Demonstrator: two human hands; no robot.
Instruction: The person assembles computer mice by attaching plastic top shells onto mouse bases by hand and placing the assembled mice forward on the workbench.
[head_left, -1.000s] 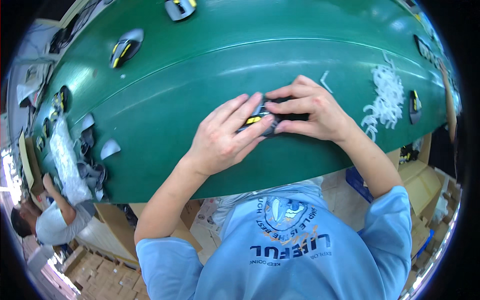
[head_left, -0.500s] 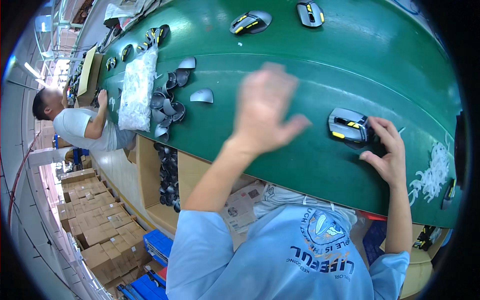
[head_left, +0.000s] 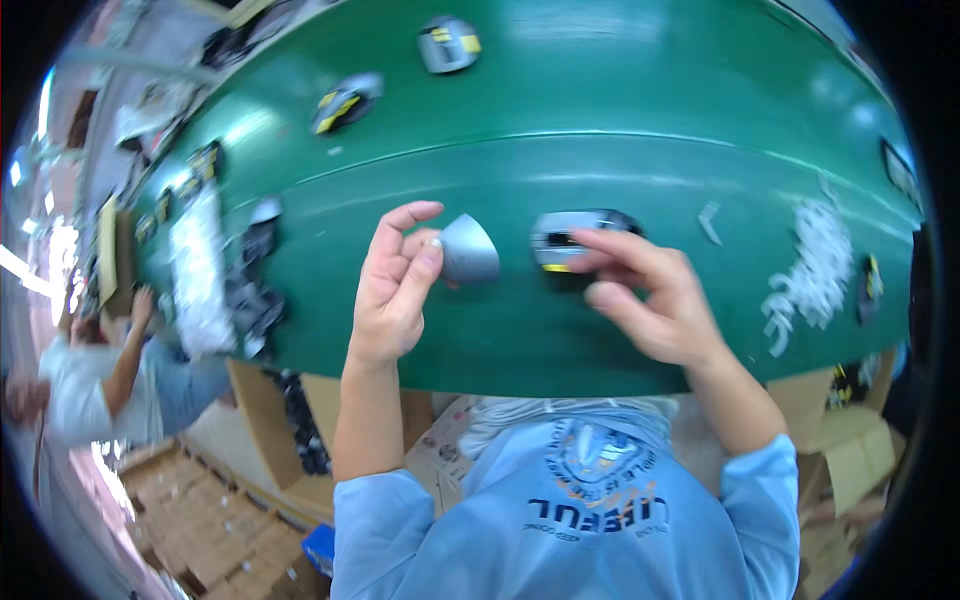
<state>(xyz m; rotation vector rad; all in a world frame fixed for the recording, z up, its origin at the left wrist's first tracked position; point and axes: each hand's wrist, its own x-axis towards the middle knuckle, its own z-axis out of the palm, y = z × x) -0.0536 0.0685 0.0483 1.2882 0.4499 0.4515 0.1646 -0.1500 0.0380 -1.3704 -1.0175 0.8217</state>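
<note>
My left hand (head_left: 395,285) pinches a curved grey plastic shell piece (head_left: 470,250) between thumb and fingers, raised over the table. To its right a grey and black computer mouse (head_left: 553,226) with yellow accents lies on the green tabletop. My right hand (head_left: 655,300) is at the near right side of this mouse, thumb and index finger apart. Its index fingertip overlaps the mouse's top, near a dark slot. Motion blur hides whether the finger presses there.
Two similar mice (head_left: 449,45) lie at the far side of the green table (head_left: 640,345). White plastic strips (head_left: 808,265) are heaped at right. Dark shell pieces (head_left: 255,300) and a clear bag of white parts (head_left: 200,270) lie left, near a person (head_left: 100,390) and stacked cartons (head_left: 220,520).
My left hand has taken hold of a grey shell piece and brought it near the mouse. My right hand has shifted over the mouse's near side. The view has turned.
</note>
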